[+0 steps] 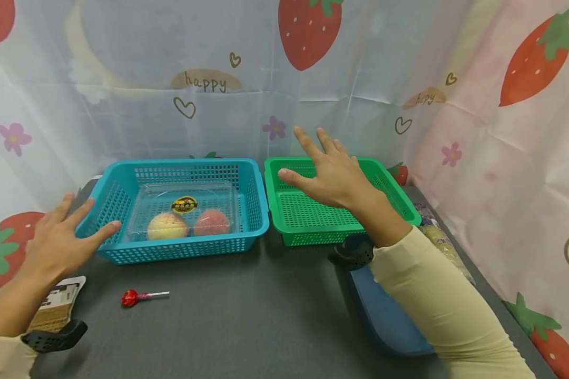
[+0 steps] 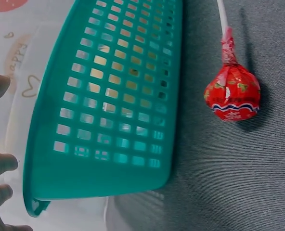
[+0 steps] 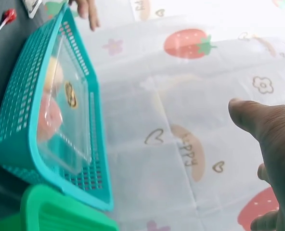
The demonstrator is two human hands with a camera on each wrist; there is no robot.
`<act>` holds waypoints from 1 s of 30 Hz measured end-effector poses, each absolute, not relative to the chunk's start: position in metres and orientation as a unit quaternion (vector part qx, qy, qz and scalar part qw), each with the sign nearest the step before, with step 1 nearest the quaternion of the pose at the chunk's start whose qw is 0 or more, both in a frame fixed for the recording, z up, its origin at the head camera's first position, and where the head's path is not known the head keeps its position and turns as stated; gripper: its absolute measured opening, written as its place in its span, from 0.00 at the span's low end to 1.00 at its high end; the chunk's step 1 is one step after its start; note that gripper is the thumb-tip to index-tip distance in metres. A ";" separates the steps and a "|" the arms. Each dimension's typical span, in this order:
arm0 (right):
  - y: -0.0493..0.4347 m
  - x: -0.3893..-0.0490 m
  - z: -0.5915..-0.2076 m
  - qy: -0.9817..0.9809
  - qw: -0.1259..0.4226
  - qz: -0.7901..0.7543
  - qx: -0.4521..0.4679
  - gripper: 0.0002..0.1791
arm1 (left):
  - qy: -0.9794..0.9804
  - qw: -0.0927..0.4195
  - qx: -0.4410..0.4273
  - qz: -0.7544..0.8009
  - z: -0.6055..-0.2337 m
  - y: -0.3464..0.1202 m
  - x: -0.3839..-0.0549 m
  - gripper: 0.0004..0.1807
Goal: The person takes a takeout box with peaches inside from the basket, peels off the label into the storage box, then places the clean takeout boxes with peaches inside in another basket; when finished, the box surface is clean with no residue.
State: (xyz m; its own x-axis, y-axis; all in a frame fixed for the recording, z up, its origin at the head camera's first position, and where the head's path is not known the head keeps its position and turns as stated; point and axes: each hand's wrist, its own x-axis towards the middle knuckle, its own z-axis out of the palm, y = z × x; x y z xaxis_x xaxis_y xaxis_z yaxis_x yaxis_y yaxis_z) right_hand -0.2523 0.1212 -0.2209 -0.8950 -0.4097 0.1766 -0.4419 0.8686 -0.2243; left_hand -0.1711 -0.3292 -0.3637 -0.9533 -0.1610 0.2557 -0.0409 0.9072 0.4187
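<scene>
My left hand (image 1: 59, 245), fingers spread and holding nothing, hovers at the left end of the blue basket (image 1: 180, 250). Inside that basket lies a clear plastic box (image 1: 218, 195) with a round label, holding a yellowish peach (image 1: 167, 226) and a pinkish peach (image 1: 212, 222). Over the green basket (image 1: 308, 229) my right hand (image 1: 329, 173) is raised with its fingers apart, gripping nothing. A red-wrapped lollipop (image 1: 129, 298) lies on the dark table in front of the blue basket; the left wrist view shows its wrapper (image 2: 232, 94) up close.
A blue tray or bin (image 1: 398, 321) sits partly under my right forearm. Behind it, a bag with yellowish contents (image 1: 441, 239) lies along the right edge. Beside my left wrist is a brown and white packet (image 1: 59, 305). A strawberry-print curtain (image 1: 246, 116) encloses the back and sides.
</scene>
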 end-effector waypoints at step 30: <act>0.031 -0.286 -0.282 -0.905 -0.025 0.335 0.259 0.46 | -0.959 0.137 0.005 -0.249 -0.395 -0.340 -0.175 0.42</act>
